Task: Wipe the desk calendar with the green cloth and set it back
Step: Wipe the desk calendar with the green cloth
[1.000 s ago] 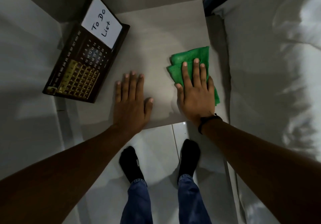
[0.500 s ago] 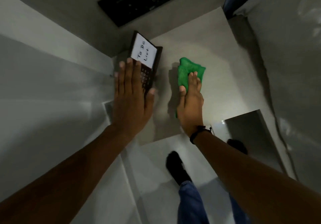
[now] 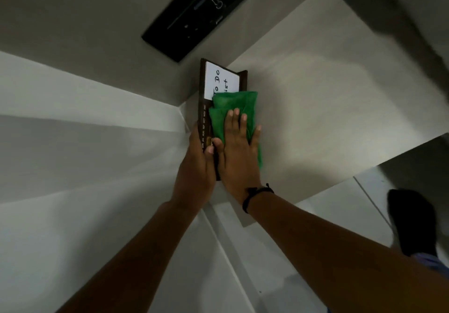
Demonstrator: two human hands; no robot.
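Hands working on a desk calendar (image 3: 203, 99) at the back left corner of a pale tabletop (image 3: 328, 108).

Left hand (image 3: 198, 164) clasps the calendar's near left edge, thumb over the column of month names. Right hand (image 3: 237, 147) lies flat, fingers spread, pressing the folded green cloth (image 3: 226, 108) against the calendar's face; cloth hides the lower part of the white "To Do List" card (image 3: 218, 77). A black cord bracelet (image 3: 255, 195) circles the right wrist.
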